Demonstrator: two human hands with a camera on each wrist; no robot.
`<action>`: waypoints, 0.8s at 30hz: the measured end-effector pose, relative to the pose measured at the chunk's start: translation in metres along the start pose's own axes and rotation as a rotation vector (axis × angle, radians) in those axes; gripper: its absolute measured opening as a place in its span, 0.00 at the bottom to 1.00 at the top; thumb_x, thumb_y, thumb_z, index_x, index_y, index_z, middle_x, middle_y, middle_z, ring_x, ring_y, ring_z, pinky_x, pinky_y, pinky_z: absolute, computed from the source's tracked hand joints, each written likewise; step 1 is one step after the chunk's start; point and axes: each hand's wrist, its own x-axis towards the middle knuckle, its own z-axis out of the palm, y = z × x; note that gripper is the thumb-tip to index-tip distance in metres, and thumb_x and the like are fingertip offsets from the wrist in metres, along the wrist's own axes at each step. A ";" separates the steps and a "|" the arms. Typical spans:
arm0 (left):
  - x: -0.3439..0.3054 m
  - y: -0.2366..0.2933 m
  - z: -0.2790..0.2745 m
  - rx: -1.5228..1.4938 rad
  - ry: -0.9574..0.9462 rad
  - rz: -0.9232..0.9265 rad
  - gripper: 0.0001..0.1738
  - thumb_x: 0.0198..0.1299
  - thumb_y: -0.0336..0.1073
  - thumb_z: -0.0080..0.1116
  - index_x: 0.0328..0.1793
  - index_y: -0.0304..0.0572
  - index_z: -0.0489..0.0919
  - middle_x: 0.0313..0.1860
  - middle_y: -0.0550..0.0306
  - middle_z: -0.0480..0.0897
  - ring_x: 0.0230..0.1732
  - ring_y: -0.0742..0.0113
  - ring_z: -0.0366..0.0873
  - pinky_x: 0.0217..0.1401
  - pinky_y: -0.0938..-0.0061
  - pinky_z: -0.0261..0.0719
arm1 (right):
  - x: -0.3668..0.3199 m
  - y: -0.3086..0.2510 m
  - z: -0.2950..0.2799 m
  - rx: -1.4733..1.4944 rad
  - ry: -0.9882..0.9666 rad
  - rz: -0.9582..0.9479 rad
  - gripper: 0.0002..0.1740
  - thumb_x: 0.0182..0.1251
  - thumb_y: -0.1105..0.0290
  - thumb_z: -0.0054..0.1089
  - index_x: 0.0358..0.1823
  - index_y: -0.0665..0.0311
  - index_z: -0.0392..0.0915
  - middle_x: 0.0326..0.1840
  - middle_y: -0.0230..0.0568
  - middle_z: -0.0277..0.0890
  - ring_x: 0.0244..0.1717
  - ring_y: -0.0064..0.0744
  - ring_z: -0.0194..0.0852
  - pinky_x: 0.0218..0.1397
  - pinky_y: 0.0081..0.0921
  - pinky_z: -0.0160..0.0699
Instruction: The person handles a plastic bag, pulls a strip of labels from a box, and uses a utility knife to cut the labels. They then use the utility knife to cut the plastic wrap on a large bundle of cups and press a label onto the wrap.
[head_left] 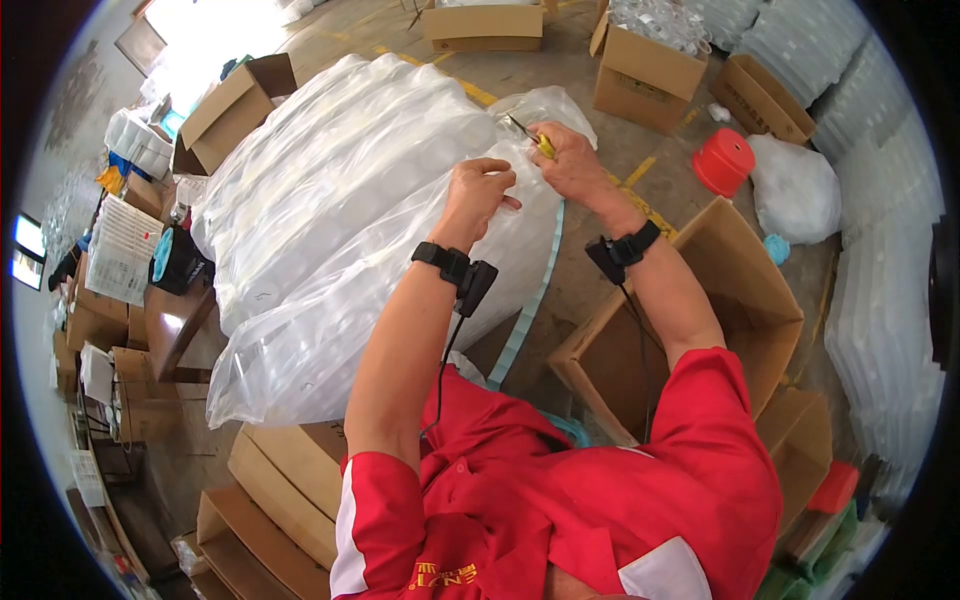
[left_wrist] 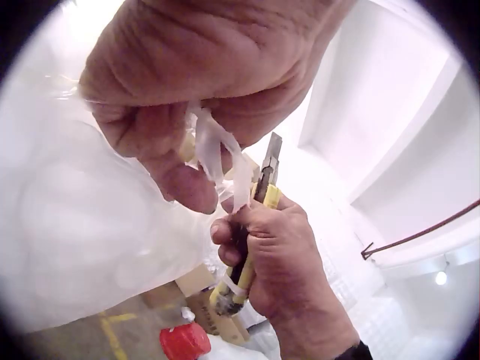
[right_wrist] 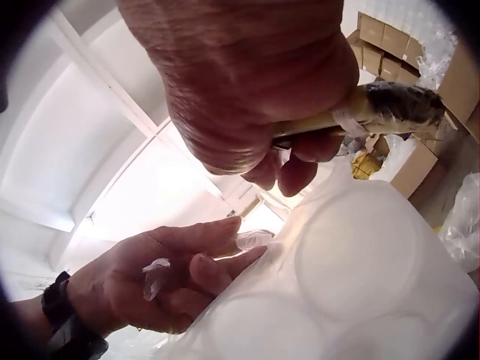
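Observation:
A large clear plastic bag [head_left: 330, 230] packed with rows of round white containers lies before the person. At its far right end, the left hand [head_left: 478, 200] pinches a torn strip of plastic film [left_wrist: 214, 150] between thumb and fingers. The right hand [head_left: 572, 168] grips a yellow box cutter [head_left: 545, 147], its handle wrapped in worn tape at the butt. In the left wrist view the cutter's metal blade [left_wrist: 271, 154] sticks out past the right hand, close beside the film. The right wrist view shows container rims [right_wrist: 360, 247] beneath the film.
An open cardboard box [head_left: 700, 310] stands by the right arm. Beyond it are a red stool-like tub [head_left: 723, 162] and a stuffed white bag [head_left: 795, 190]. More boxes [head_left: 650, 75] stand at the back. Stacked clear plastic trays [head_left: 880, 260] line the right side.

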 end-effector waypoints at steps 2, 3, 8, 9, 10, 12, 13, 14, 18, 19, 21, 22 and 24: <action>0.006 -0.008 -0.001 -0.029 -0.021 0.009 0.19 0.61 0.27 0.70 0.57 0.22 0.84 0.44 0.44 0.88 0.28 0.63 0.85 0.29 0.73 0.78 | 0.000 0.003 0.002 -0.011 0.007 -0.009 0.16 0.66 0.67 0.63 0.51 0.67 0.82 0.51 0.51 0.83 0.54 0.57 0.82 0.57 0.44 0.79; 0.004 -0.008 -0.001 -0.033 0.004 0.014 0.18 0.61 0.26 0.69 0.56 0.22 0.85 0.44 0.44 0.88 0.27 0.64 0.84 0.29 0.73 0.79 | 0.000 0.005 0.002 0.000 0.027 0.015 0.16 0.65 0.66 0.64 0.51 0.67 0.82 0.51 0.51 0.83 0.53 0.57 0.82 0.56 0.44 0.80; 0.000 -0.010 0.002 -0.036 0.076 0.029 0.16 0.61 0.25 0.68 0.54 0.21 0.86 0.42 0.47 0.88 0.25 0.66 0.82 0.28 0.74 0.79 | -0.008 0.013 -0.001 0.157 -0.001 0.275 0.19 0.65 0.65 0.67 0.54 0.67 0.81 0.51 0.52 0.83 0.43 0.50 0.86 0.48 0.40 0.83; 0.001 -0.012 0.002 -0.036 0.090 0.045 0.16 0.61 0.25 0.67 0.55 0.21 0.85 0.42 0.47 0.88 0.25 0.66 0.82 0.28 0.75 0.78 | -0.016 0.002 -0.008 0.231 0.020 0.320 0.21 0.65 0.66 0.68 0.56 0.68 0.81 0.51 0.51 0.83 0.38 0.44 0.86 0.46 0.37 0.83; 0.001 -0.013 0.003 -0.035 0.103 0.059 0.17 0.62 0.25 0.67 0.55 0.21 0.85 0.42 0.47 0.88 0.25 0.66 0.83 0.27 0.75 0.77 | -0.026 -0.008 -0.012 0.305 0.041 0.364 0.22 0.65 0.66 0.70 0.58 0.69 0.80 0.52 0.51 0.84 0.34 0.39 0.86 0.43 0.34 0.83; 0.000 -0.014 0.002 -0.038 0.117 0.061 0.17 0.63 0.25 0.66 0.56 0.22 0.85 0.42 0.48 0.88 0.25 0.67 0.83 0.27 0.76 0.76 | -0.051 -0.020 -0.015 0.344 0.045 0.383 0.24 0.66 0.67 0.70 0.60 0.69 0.79 0.52 0.50 0.83 0.32 0.34 0.85 0.41 0.33 0.83; -0.001 -0.013 0.003 -0.038 0.130 0.062 0.17 0.64 0.25 0.65 0.57 0.23 0.85 0.43 0.48 0.88 0.25 0.68 0.83 0.26 0.76 0.75 | -0.064 -0.025 -0.016 0.385 0.049 0.404 0.26 0.66 0.67 0.71 0.62 0.70 0.78 0.52 0.49 0.83 0.30 0.30 0.84 0.39 0.31 0.83; -0.003 -0.013 0.004 -0.040 0.129 0.058 0.17 0.64 0.25 0.65 0.57 0.23 0.85 0.43 0.48 0.88 0.25 0.68 0.83 0.26 0.76 0.75 | -0.076 -0.031 -0.019 0.383 0.047 0.407 0.26 0.66 0.67 0.71 0.62 0.70 0.78 0.52 0.49 0.83 0.30 0.30 0.84 0.39 0.31 0.83; -0.005 -0.017 0.008 -0.058 0.163 0.110 0.16 0.67 0.26 0.62 0.59 0.26 0.84 0.45 0.47 0.89 0.25 0.69 0.83 0.25 0.78 0.74 | -0.095 -0.025 -0.034 0.032 -0.157 0.167 0.21 0.66 0.67 0.68 0.57 0.71 0.77 0.47 0.56 0.84 0.32 0.47 0.87 0.38 0.41 0.84; -0.005 -0.020 0.009 -0.075 0.165 0.148 0.16 0.67 0.26 0.61 0.59 0.26 0.84 0.45 0.47 0.89 0.25 0.69 0.83 0.25 0.78 0.74 | -0.092 -0.020 -0.037 -0.221 -0.180 -0.071 0.18 0.66 0.69 0.66 0.53 0.72 0.78 0.44 0.58 0.85 0.33 0.54 0.87 0.38 0.45 0.84; -0.004 -0.024 0.009 -0.046 0.171 0.159 0.16 0.68 0.26 0.60 0.59 0.26 0.84 0.46 0.47 0.89 0.25 0.69 0.83 0.25 0.77 0.75 | -0.080 -0.017 -0.041 -0.368 -0.263 -0.046 0.14 0.65 0.71 0.63 0.49 0.71 0.78 0.40 0.59 0.85 0.35 0.58 0.87 0.39 0.48 0.85; -0.004 -0.024 0.009 -0.017 0.185 0.175 0.16 0.68 0.26 0.59 0.59 0.26 0.84 0.46 0.47 0.89 0.26 0.69 0.83 0.25 0.77 0.75 | -0.072 -0.018 -0.044 -0.513 -0.344 -0.028 0.11 0.64 0.73 0.60 0.44 0.71 0.77 0.36 0.59 0.85 0.37 0.62 0.87 0.39 0.51 0.85; -0.005 -0.025 0.010 -0.015 0.197 0.205 0.16 0.69 0.27 0.59 0.59 0.26 0.85 0.46 0.48 0.89 0.26 0.69 0.84 0.25 0.76 0.76 | -0.059 -0.024 -0.044 -0.598 -0.382 -0.049 0.09 0.63 0.74 0.59 0.42 0.70 0.78 0.34 0.58 0.85 0.37 0.61 0.88 0.39 0.50 0.85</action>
